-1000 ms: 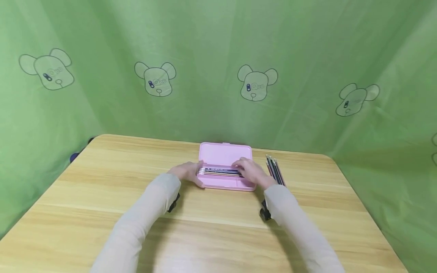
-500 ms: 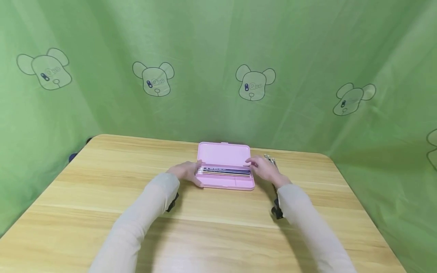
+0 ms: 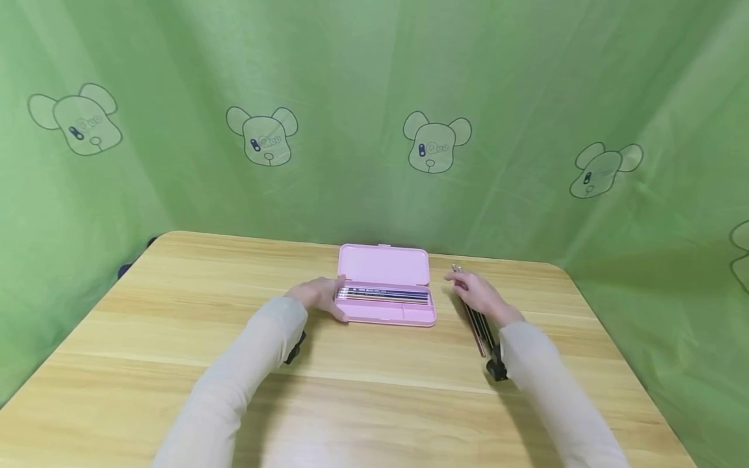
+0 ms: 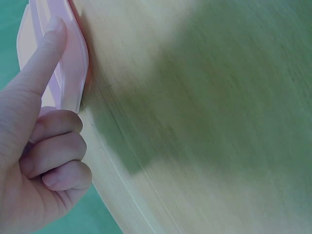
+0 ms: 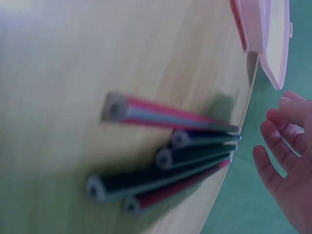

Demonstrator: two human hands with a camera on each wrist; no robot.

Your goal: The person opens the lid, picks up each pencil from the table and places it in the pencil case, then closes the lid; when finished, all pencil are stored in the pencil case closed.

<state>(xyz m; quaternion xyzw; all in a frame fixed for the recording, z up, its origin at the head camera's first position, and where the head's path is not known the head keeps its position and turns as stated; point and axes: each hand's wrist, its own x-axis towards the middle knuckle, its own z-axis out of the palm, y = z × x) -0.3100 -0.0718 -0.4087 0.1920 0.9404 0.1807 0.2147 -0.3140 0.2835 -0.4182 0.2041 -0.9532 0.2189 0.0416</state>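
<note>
An open pink pencil case (image 3: 374, 314) lies near the back of the table, its lid folded back. Several pencils (image 3: 383, 296) are lined up in its long rear compartment. My left hand (image 3: 318, 294) grips the case's left end; the left wrist view shows the thumb along the end wall and other fingers curled. Right of the case is a bundle of loose pencils (image 3: 475, 328), dark and red. Above their far ends hovers my right hand (image 3: 480, 297), fingers loosely bent and apart from the pencils in the right wrist view, holding nothing.
The wooden table (image 3: 374, 396) has a back edge just behind the case. A green curtain (image 3: 351, 195) with bear-head prints hangs behind and at both sides. Dark cameras, such as the right one (image 3: 497, 367), sit under the wrists.
My right hand has moved right, from over the pencils inside the case to over the loose bundle. The left hand stays at the case's left end.
</note>
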